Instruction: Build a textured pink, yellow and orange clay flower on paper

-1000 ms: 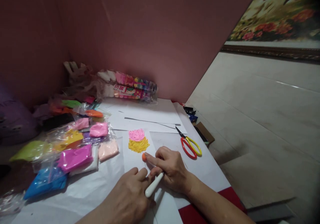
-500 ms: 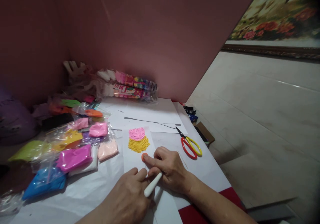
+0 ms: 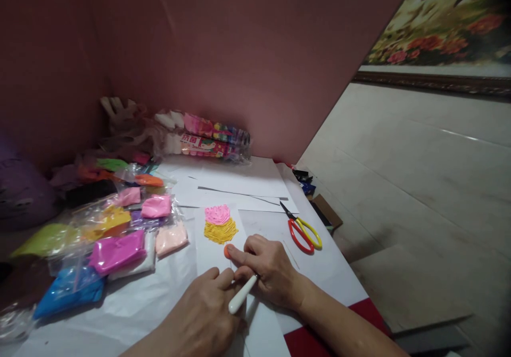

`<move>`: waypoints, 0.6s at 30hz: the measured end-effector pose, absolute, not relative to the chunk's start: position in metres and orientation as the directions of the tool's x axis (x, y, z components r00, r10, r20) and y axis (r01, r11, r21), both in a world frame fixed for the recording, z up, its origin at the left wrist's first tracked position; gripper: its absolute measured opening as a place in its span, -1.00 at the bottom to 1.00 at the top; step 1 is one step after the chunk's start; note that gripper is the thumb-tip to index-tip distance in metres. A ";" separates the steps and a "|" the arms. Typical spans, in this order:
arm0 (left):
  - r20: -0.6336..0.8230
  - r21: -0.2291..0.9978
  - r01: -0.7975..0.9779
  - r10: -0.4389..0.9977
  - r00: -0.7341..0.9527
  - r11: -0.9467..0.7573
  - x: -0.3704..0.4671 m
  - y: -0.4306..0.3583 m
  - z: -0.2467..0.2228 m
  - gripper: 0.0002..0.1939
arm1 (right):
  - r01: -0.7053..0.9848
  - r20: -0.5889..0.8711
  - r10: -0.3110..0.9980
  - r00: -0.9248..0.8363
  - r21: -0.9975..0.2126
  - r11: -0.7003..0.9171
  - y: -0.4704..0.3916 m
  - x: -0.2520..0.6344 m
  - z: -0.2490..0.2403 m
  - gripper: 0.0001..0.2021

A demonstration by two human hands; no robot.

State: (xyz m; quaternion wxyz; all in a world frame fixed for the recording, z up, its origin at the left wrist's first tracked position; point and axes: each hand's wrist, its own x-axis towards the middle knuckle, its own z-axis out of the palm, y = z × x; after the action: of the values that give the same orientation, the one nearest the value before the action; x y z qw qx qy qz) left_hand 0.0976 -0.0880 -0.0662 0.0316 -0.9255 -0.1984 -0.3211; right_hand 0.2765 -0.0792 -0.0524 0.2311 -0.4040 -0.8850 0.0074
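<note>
A small orange lump of clay (image 3: 228,250) lies on a narrow white paper (image 3: 205,264), with the index fingertip of my right hand (image 3: 271,266) on its edge. That hand's other fingers are curled, and a white-handled tool (image 3: 242,295) juts from them toward the lower left; its working end is hidden. My left hand (image 3: 207,304) is closed beside it, knuckles up, fingertips out of sight behind the hand, so what they grip cannot be made out. Farther up the paper are a textured yellow clay patch (image 3: 221,231) and a pink clay patch (image 3: 217,214) above it.
Scissors (image 3: 301,232) with red and yellow handles lie open right of my hands. Bagged clay in several colours, including a magenta pack (image 3: 118,251) and a blue pack (image 3: 69,293), crowds the left. Wrapped clay packs (image 3: 205,144) stand against the pink panel (image 3: 239,64).
Hardly anything differs. The whole view has shifted a few pixels, and both hands, the tool and the orange clay keep their places relative to each other.
</note>
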 end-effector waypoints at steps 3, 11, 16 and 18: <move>0.593 0.045 0.390 0.339 0.731 -0.920 0.098 -0.088 -0.067 -0.85 | 0.724 0.387 0.724 -0.571 -0.179 0.666 -0.079 0.276 -0.053 -0.65; 0.551 0.064 0.401 0.368 0.749 -0.914 0.097 -0.088 -0.065 -0.83 | 0.724 0.341 0.727 -0.596 -0.164 0.670 -0.080 0.273 -0.049 -0.67; 0.538 0.060 0.397 0.365 0.760 -0.916 0.096 -0.089 -0.066 -0.81 | 0.730 0.320 0.736 -0.596 -0.165 0.663 -0.081 0.272 -0.047 -0.66; 0.527 0.057 0.408 0.375 0.763 -0.911 0.097 -0.089 -0.068 -0.80 | 0.735 0.312 0.741 -0.595 -0.163 0.658 -0.082 0.272 -0.047 -0.66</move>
State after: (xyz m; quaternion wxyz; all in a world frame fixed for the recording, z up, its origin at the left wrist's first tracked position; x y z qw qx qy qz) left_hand 0.0967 -0.0889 -0.0676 0.0303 -0.9384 -0.2086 -0.2739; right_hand 0.2718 -0.0816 -0.0467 0.1785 -0.4133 -0.8929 0.0084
